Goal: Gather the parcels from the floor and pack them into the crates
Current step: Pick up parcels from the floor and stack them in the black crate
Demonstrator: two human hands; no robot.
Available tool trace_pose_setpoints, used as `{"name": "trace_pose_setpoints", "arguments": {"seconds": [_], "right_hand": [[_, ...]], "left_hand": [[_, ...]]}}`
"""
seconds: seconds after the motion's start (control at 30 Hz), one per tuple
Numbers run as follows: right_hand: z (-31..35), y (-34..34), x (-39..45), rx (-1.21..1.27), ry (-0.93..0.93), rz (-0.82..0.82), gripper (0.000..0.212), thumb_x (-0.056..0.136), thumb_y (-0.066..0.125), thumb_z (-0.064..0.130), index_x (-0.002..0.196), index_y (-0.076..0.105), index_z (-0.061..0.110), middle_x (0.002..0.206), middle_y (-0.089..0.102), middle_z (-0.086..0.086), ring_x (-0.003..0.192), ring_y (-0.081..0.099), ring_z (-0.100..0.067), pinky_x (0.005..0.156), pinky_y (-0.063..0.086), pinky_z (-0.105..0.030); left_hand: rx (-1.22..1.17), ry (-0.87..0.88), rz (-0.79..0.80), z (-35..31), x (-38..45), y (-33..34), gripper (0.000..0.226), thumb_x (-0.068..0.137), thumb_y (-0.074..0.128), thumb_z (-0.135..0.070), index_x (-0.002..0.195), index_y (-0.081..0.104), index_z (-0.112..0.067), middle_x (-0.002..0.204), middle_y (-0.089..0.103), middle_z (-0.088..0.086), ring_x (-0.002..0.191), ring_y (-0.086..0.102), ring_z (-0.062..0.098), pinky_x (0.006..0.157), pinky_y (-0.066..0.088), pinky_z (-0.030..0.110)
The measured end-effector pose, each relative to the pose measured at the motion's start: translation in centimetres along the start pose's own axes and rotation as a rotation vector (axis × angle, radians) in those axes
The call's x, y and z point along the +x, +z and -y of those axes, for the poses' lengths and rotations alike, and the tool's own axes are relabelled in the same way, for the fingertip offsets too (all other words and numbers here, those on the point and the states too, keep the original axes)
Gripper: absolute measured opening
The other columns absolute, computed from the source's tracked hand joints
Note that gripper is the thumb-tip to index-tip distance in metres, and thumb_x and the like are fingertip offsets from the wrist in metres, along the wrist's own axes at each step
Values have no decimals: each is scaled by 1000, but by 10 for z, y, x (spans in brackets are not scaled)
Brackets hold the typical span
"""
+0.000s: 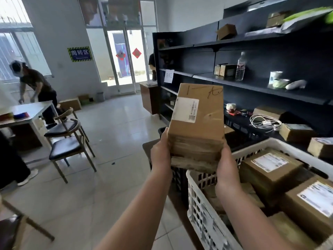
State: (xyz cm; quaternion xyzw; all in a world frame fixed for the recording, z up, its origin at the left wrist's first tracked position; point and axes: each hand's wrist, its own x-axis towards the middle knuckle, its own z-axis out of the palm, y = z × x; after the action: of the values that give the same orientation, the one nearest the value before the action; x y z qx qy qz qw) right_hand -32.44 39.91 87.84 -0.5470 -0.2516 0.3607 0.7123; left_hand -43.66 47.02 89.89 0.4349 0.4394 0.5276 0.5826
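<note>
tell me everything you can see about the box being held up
The cardboard parcel is a brown rectangular box held upright in the air, beside the white crate. Glossy tape wraps its lower part, a white shipping label sits on its upper left, and dark handwriting marks the top. The left hand and right hand grip its bottom corners.

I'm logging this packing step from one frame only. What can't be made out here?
- Head view: print on the held parcel's label, too small and blurred.
- Fingers of the left hand and right hand, behind the parcel.
- White crate, cut by the right and bottom edges; its fill underneath is hidden by parcels.
- Black crate, mostly behind the parcel and hands.
</note>
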Motion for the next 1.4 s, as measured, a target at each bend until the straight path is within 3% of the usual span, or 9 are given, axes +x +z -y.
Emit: {"name": "trace_pose_setpoints", "arguments": {"seconds": [0.23, 0.37, 0.47, 0.63, 0.8, 0.93, 1.03, 1.23, 1.4], "right_hand": [[-26, 73, 51, 28, -69, -178, 45, 96, 32, 50, 67, 66, 57, 75, 69, 27, 70, 62, 11, 66, 41, -21], [-41, 102, 89, 32, -34, -354, 34, 91, 37, 57, 86, 68, 46, 110, 63, 9, 98, 58, -7, 80, 41, -30], [-45, 94, 103, 44, -52, -386, 33, 90, 39, 57, 81, 71, 50, 99, 71, 14, 94, 63, -4, 76, 45, -29], [-57, 84, 158, 5, 20, -565, 44, 87, 34, 66, 124, 50, 49, 148, 33, 5, 136, 31, -22, 110, 28, -49], [-65, 68, 211, 48, 36, -710, 33, 92, 31, 58, 111, 57, 52, 137, 48, 4, 122, 46, -22, 102, 37, -43], [-65, 54, 241, -2, 27, -791, 35, 92, 29, 54, 92, 64, 53, 115, 64, 5, 110, 56, -20, 91, 47, -42], [-61, 47, 252, 34, 9, -876, 32, 85, 36, 58, 80, 67, 55, 87, 71, 17, 92, 61, -9, 70, 47, -30], [-56, 32, 264, -4, 27, -1104, 30, 81, 39, 59, 79, 65, 43, 98, 64, 11, 89, 57, -8, 70, 43, -29], [-61, 28, 282, -59, 128, -1251, 47, 87, 35, 56, 116, 59, 28, 118, 59, -1, 107, 53, -23, 86, 42, -37]], "left_hand": [[-37, -146, 224, 0, 116, -15, 36, 36, 59, -67, 52, 71, -38, 55, 67, -18, 62, 65, 4, 59, 47, 28], [12, -193, 396, 5, 175, -10, 39, 44, 60, -69, 61, 73, -37, 66, 71, -14, 59, 66, 1, 61, 47, 29], [4, -280, 400, 7, 182, 2, 53, 47, 63, -66, 81, 72, -27, 91, 72, -2, 86, 66, 16, 78, 51, 35], [65, -322, 575, 37, 239, 46, 36, 57, 61, -65, 58, 73, -31, 67, 72, -10, 67, 68, 8, 64, 53, 28], [123, -375, 686, 54, 278, 98, 37, 78, 58, -54, 50, 70, -34, 56, 68, -15, 48, 63, -2, 58, 49, 24], [156, -488, 716, 63, 299, 134, 33, 73, 63, -55, 87, 71, -26, 77, 74, -9, 71, 66, 7, 55, 48, 23], [183, -567, 749, 78, 310, 158, 43, 69, 64, -55, 99, 69, -26, 85, 72, -8, 81, 63, 10, 62, 47, 27], [215, -638, 922, 101, 318, 190, 51, 46, 58, -64, 81, 71, -30, 95, 71, -3, 93, 63, 19, 90, 51, 44], [281, -668, 1052, 114, 338, 203, 57, 44, 55, -73, 82, 64, -32, 105, 66, -4, 101, 58, 22, 97, 45, 47]]}}
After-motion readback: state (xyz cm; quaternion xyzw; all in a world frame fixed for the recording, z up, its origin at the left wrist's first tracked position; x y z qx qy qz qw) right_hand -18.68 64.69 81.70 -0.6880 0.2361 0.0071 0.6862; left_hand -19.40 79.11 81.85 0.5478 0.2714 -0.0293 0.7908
